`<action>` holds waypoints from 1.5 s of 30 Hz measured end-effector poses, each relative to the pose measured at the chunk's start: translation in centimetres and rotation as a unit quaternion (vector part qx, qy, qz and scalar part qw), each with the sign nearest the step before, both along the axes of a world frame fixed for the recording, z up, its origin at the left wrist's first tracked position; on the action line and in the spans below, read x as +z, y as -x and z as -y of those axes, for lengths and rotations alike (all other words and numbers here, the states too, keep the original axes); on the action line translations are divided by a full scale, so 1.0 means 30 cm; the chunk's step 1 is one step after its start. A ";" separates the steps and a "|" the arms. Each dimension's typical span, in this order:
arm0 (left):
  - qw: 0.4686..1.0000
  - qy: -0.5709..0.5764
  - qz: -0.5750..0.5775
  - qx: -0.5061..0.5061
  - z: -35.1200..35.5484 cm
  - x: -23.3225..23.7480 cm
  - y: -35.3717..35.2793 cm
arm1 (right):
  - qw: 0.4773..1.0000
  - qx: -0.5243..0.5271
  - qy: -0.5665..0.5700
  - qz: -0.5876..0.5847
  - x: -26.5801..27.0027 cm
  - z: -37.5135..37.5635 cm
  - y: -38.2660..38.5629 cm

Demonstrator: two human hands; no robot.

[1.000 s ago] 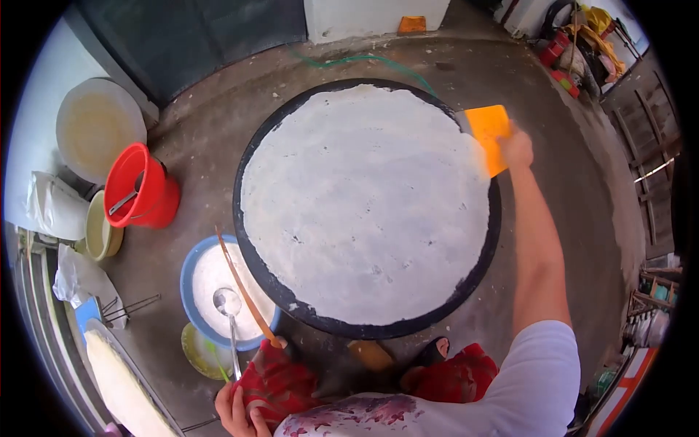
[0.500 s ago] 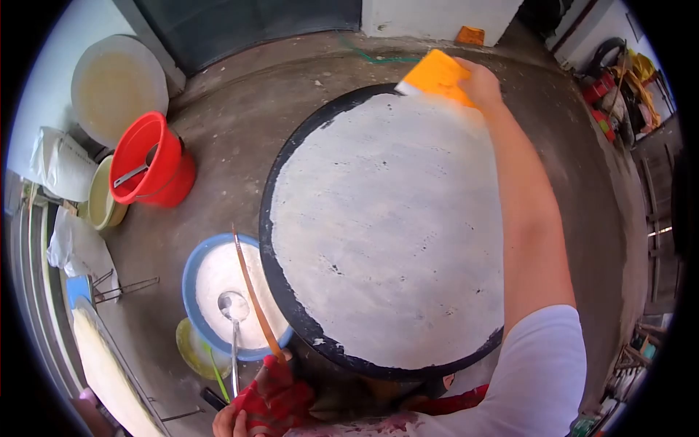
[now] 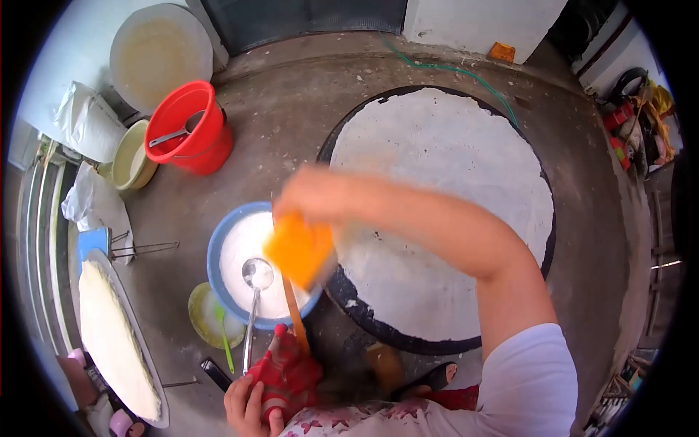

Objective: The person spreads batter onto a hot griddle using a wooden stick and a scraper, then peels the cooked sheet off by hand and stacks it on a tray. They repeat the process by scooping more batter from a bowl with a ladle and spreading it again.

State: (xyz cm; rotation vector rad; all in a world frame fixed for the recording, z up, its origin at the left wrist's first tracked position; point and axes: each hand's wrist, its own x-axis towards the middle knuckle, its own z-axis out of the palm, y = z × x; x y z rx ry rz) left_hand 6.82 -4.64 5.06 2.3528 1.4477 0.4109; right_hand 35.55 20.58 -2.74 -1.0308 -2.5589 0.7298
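Observation:
My right hand (image 3: 309, 195) grips an orange scraper (image 3: 300, 249), blurred by motion, above the right side of a blue basin (image 3: 212, 255) of white batter. A metal ladle (image 3: 258, 274) rests in the batter. At the bottom, my left hand (image 3: 251, 406) is closed on a red cloth (image 3: 287, 375). A long thin wooden stick (image 3: 296, 317) runs from the cloth up across the basin. To the right, a large round black griddle (image 3: 364, 320) carries a thin pale sheet of batter (image 3: 437, 175), partly hidden by my right forearm.
A red bucket (image 3: 222, 142) with a ladle stands at the upper left beside a greenish tub (image 3: 149, 171). A small dish (image 3: 200, 320) with a green utensil sits below the basin. An oval tray (image 3: 162, 393) holding a pale mass lies at the lower left.
My right hand has swung with the scraper from the griddle's far edge to above the basin. The view has shifted, so the griddle appears farther right. My left hand still holds the cloth.

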 end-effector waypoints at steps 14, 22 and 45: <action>0.991 -0.065 0.112 -0.019 0.139 -0.070 0.132 | 0.935 -0.259 0.190 0.149 0.216 1.130 -0.067; 0.990 -0.094 0.102 -0.002 0.166 -0.103 0.155 | 0.459 -0.855 -0.080 -0.227 -0.023 1.430 -0.719; 0.939 -0.169 0.155 -0.256 0.050 0.062 -0.166 | 0.877 -0.468 0.110 0.020 0.160 1.465 0.167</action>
